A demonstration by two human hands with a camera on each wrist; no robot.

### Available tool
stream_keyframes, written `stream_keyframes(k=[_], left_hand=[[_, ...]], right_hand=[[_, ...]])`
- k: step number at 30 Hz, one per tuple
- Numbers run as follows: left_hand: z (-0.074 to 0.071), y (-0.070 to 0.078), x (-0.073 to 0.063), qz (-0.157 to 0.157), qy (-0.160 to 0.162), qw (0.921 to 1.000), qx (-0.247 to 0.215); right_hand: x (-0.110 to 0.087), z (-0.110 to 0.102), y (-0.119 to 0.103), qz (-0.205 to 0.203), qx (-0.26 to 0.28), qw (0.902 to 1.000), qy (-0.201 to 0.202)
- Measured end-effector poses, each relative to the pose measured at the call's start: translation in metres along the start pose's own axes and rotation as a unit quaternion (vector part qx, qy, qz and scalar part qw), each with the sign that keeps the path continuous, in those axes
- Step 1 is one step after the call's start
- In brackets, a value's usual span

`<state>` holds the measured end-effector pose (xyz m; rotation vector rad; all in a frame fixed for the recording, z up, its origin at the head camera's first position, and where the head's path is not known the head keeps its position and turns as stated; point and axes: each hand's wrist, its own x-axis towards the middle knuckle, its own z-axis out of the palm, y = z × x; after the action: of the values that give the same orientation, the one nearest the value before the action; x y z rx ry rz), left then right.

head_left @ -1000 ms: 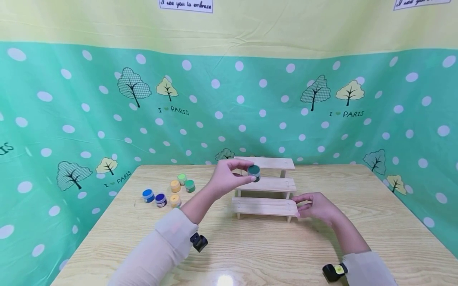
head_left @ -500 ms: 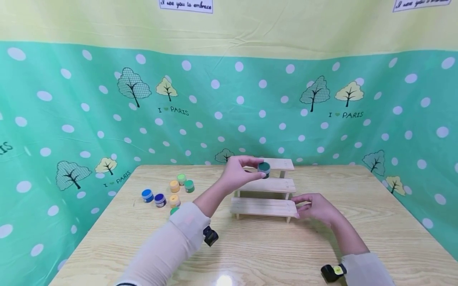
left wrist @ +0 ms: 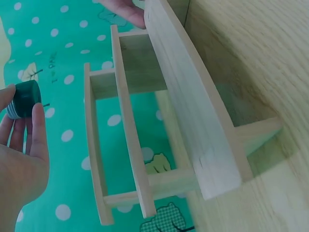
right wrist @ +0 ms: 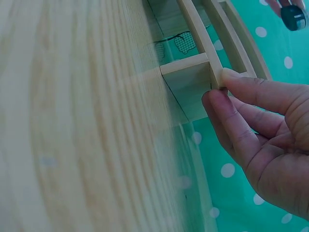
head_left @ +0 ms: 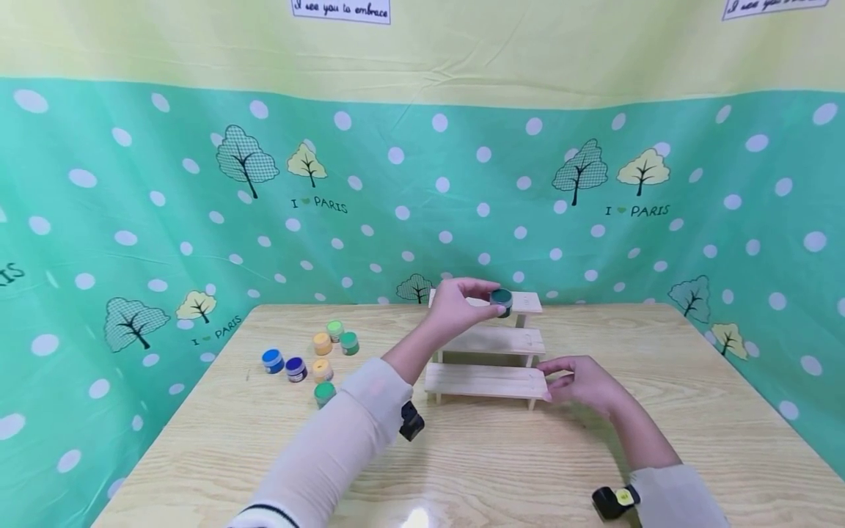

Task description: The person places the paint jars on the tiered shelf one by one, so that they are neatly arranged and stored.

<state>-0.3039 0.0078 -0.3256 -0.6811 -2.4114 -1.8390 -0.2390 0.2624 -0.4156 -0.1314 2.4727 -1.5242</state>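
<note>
My left hand (head_left: 460,306) pinches a small paint jar with a dark green lid (head_left: 502,302) between thumb and fingers. In the head view the jar is in front of the top step of a three-step wooden rack (head_left: 485,380); the left wrist view shows it held apart from the wood. My right hand (head_left: 586,383) grips the right end of the lowest step, thumb on one face and fingers on the other, plainest in the right wrist view, where the rack's end (right wrist: 216,72) sits between them. The bare steps carry no jars.
Left on the table (head_left: 488,469) stand several paint jars: blue (head_left: 273,361), dark blue (head_left: 296,369), two orange-yellow (head_left: 322,369), light green (head_left: 335,331) and two green (head_left: 324,394). A dotted green and yellow cloth (head_left: 376,183) hangs behind the table.
My left hand has carried the dark green jar rightward and upward, from the middle step's height to the top step. A green jar behind the left sleeve has come into sight. The right hand stays put.
</note>
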Motion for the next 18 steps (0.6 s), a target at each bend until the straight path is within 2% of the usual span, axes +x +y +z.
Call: stream_keyframes(k=[9, 18], left_hand=[[0.012, -0.004, 0.015, -0.012, 0.008, 0.9999, 0.004], [0.015, -0.011, 0.032, -0.023, 0.024, 0.9993, -0.015]], right_hand=[[-0.001, 0.000, -0.002, 0.008, -0.014, 0.9999, 0.005], [0.000, 0.000, -0.001, 0.007, -0.009, 0.9999, 0.002]])
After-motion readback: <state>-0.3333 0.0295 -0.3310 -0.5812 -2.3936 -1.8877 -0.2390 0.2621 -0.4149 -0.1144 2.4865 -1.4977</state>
